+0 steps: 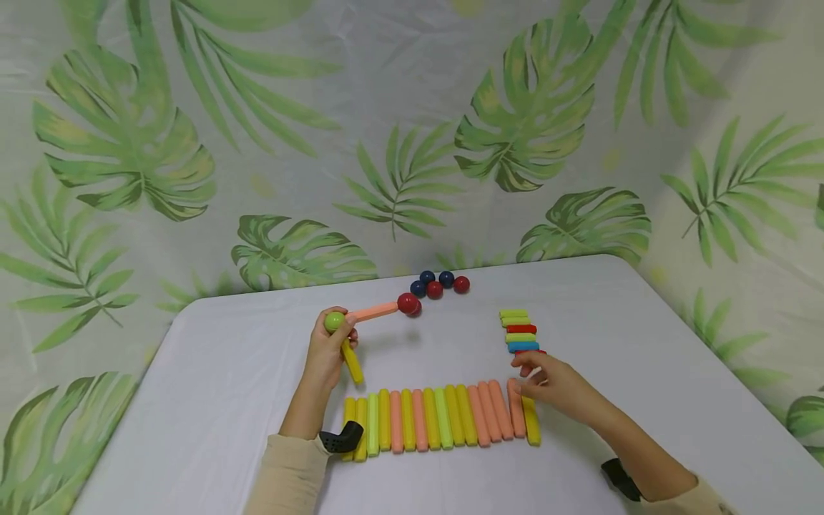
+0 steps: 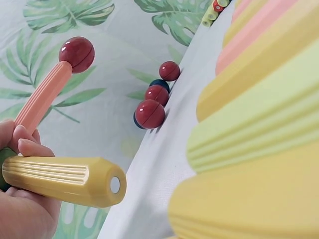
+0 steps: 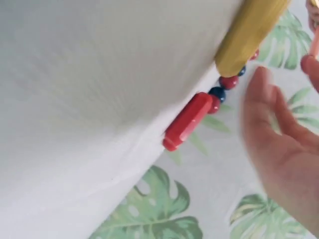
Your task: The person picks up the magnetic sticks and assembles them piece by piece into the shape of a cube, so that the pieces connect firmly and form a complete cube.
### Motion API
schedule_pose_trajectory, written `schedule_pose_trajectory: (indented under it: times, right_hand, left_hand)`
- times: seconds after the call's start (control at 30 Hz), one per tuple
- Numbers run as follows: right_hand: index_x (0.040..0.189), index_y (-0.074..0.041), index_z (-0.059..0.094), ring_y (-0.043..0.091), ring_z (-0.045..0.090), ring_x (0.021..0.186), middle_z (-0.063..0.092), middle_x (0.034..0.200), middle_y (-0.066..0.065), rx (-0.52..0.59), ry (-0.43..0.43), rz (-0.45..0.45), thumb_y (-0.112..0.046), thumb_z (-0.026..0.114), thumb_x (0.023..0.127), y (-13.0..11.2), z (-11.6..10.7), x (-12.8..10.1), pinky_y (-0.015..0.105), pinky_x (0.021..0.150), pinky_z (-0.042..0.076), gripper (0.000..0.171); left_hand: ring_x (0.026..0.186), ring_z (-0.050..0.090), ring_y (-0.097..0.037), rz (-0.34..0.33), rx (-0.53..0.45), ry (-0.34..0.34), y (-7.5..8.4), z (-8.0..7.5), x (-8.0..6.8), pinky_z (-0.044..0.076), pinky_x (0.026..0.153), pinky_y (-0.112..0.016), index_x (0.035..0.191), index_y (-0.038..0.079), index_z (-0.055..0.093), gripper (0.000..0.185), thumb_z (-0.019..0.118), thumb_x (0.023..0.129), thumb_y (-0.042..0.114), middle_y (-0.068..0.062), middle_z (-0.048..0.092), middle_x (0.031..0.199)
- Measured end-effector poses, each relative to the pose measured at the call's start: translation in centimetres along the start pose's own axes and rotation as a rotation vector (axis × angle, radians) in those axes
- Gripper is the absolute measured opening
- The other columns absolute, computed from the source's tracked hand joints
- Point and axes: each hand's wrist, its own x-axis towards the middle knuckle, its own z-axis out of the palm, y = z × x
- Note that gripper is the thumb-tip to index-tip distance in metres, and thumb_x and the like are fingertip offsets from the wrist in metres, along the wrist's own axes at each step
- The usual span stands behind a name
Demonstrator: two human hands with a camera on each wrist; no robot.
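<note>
My left hand grips a small build off the table: a green ball with an orange stick ending in a red ball, and a yellow stick hanging down. The left wrist view shows the same yellow stick, orange stick and red ball. My right hand hovers with loose fingers over the right end of a row of sticks, beside a yellow stick. It holds nothing.
A short column of green, red, yellow and blue sticks lies beyond my right hand. Several red and blue balls sit near the table's far edge. A leaf-print cloth hangs behind the white table.
</note>
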Motion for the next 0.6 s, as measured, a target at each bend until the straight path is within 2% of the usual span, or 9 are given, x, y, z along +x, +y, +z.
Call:
schedule_pose_trajectory:
  times: [0.17, 0.27, 0.37, 0.5, 0.6]
  right_hand:
    - [0.114, -0.004, 0.049, 0.014, 0.045, 0.056, 0.047, 0.066, 0.002, -0.177, -0.069, 0.108, -0.017, 0.066, 0.081, 0.5, 1.5, -1.0, 0.023, 0.047, 0.037, 0.040]
    - [0.115, -0.006, 0.047, 0.013, 0.041, 0.045, 0.043, 0.055, 0.001, -0.249, -0.067, 0.168, -0.016, 0.063, 0.081, 0.0, 2.0, -1.2, 0.023, 0.043, 0.032, 0.038]
    - [0.113, -0.006, 0.048, 0.015, 0.043, 0.047, 0.045, 0.058, 0.003, -0.302, -0.052, 0.223, -0.014, 0.062, 0.080, -0.4, 2.2, -1.0, 0.025, 0.044, 0.035, 0.037]
    - [0.117, -0.005, 0.047, 0.016, 0.044, 0.052, 0.048, 0.069, 0.004, -0.363, -0.026, 0.234, -0.011, 0.064, 0.078, -1.1, 1.8, -0.2, 0.026, 0.045, 0.037, 0.043]
    - [0.123, -0.005, 0.043, 0.015, 0.044, 0.054, 0.052, 0.077, 0.006, -0.363, 0.036, 0.145, -0.008, 0.064, 0.079, -1.8, 1.1, 0.8, 0.025, 0.045, 0.037, 0.049]
  left_hand:
    - [0.057, 0.048, -0.012, 0.000, 0.008, 0.005, 0.0, 0.0, 0.0, 0.042, 0.052, -0.019, 0.107, 0.004, 0.042, 0.024, 0.057, 0.088, 0.004, -0.005, 0.047, 0.080]
    - [0.057, 0.048, -0.012, -0.007, 0.005, 0.009, 0.0, 0.0, 0.0, 0.042, 0.051, -0.020, 0.106, 0.006, 0.043, 0.023, 0.057, 0.088, 0.005, -0.005, 0.047, 0.080]
    - [0.056, 0.048, -0.012, -0.007, 0.003, 0.015, 0.0, -0.1, 0.0, 0.042, 0.051, -0.019, 0.104, 0.008, 0.044, 0.021, 0.058, 0.087, 0.006, -0.005, 0.047, 0.079]
    - [0.056, 0.048, -0.011, -0.003, 0.010, 0.024, 0.0, -0.1, 0.0, 0.043, 0.051, -0.019, 0.103, 0.009, 0.045, 0.021, 0.058, 0.087, 0.006, -0.005, 0.048, 0.076]
    - [0.055, 0.048, -0.011, -0.003, 0.012, 0.025, 0.0, -0.1, 0.0, 0.043, 0.051, -0.019, 0.104, 0.009, 0.045, 0.021, 0.058, 0.087, 0.007, -0.005, 0.048, 0.074]
